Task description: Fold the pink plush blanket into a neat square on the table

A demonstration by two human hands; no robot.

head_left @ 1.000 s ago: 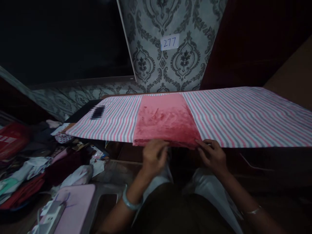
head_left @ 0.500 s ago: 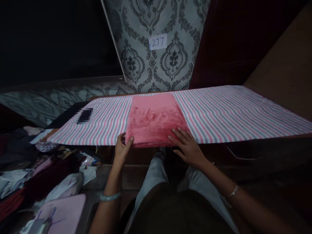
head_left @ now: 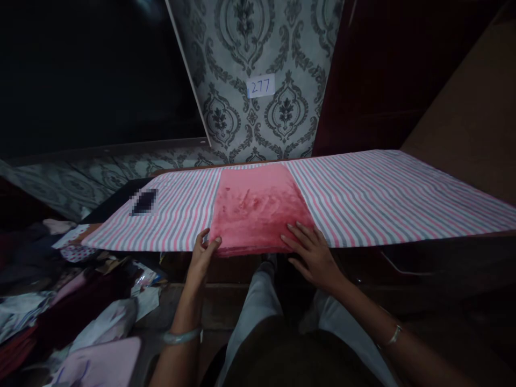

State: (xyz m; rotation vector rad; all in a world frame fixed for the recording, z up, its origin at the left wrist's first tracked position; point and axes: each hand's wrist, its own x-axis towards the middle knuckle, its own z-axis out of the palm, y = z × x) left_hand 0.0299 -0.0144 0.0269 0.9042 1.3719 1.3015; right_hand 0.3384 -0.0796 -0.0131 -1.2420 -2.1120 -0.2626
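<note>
A folded pink plush cloth [head_left: 256, 207] lies on a striped cloth [head_left: 374, 199] that covers a long surface. Its layers show along the front edge, and brushed marks darken the nap. My left hand [head_left: 201, 255] holds the front left corner, thumb on top and fingers at the side; some fingertips are hidden. Spread flat, the fingers of my right hand [head_left: 312, 252] rest on the cloth's front right part.
A dark pixelated object [head_left: 144, 201] lies on the striped cloth at the left. Clothes and papers [head_left: 80, 301] are piled at lower left, beside a pink flat item [head_left: 100, 363]. A large dark screen [head_left: 100, 75] and patterned wall [head_left: 258, 123] stand behind.
The whole view has tilted slightly, so the surface and both hands sit a little lower. Against the pink cloth, both hands stay in nearly the same places.
</note>
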